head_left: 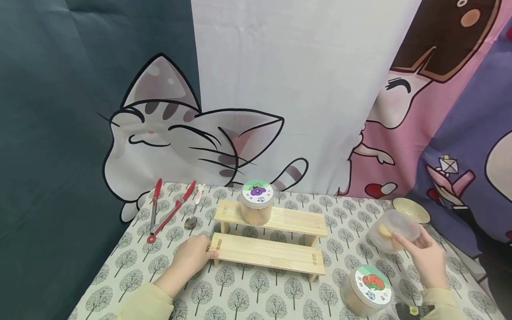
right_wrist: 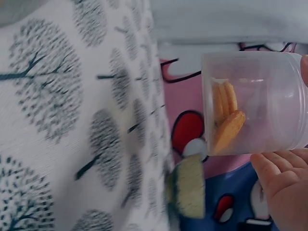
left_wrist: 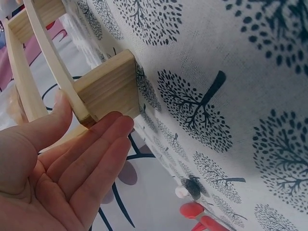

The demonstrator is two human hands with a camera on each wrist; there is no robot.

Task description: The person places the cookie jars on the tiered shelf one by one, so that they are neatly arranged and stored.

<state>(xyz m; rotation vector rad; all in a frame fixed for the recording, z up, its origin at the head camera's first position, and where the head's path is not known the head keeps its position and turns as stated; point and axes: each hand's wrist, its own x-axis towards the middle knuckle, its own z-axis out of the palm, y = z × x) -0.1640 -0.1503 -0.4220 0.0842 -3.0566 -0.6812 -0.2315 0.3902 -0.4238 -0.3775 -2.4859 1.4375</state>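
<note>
While pinching the rack (head_left: 276, 255) at the left end of its lower board with the left hand (head_left: 192, 255), also gripping a clear jar (head_left: 394, 229) in the right hand (head_left: 429, 258), up over the cloth (head_left: 340, 218). Off to the right of the rack with that one, near the bowl (head_left: 416, 211) at the back corner. Spread fairly wide there, thumb and fingers on opposite sides, with the jar's wall in between. Holding it by the end away from the cookies (right_wrist: 228, 132), plainly seen through the plastic, huddled at the bottom.

Over to the left: thumb on the board's top face, fingers stretched out at its underside and corner, just the board's thickness between. A narrow hold, right at the tip, with nearly all of the rack reaching away to the right.

Up on the rear, higher board, an eggplant jar (head_left: 256, 215). Down on the cloth, right of the rack, a tomato jar (head_left: 366, 291), near the right sleeve (head_left: 442, 306). And out past the left hand, tongs (head_left: 168, 218) spread in a red V, beside a spoon (head_left: 190, 222).
</note>
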